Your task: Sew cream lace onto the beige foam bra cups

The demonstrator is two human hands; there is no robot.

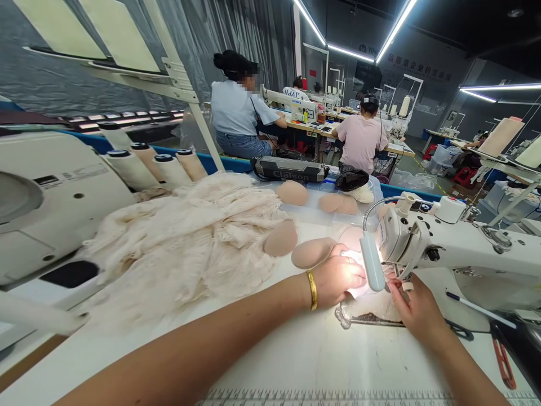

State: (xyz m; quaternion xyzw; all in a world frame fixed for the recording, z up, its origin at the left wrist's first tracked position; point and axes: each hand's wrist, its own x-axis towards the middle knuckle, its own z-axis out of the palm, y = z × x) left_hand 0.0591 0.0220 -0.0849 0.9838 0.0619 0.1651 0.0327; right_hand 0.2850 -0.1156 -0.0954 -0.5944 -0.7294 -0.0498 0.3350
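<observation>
A pale fabric piece lies on the bed of a white sewing machine, brightly lit by a lamp on a bendable neck. My left hand, with a gold bangle at the wrist, has its fingers closed over the fabric to the left of the needle. Close to the presser foot, my right hand pinches the fabric's edge; a white band circles one finger. The lamp and fingers partly hide the stitching spot. Beige oval pads lie just beyond my left hand.
A heap of cream lace fabric covers the table's left side. Behind it stand thread cones. A clear plastic bin holds more pads. To the right lie a pen and red thread snips. Co-workers sit at machines ahead.
</observation>
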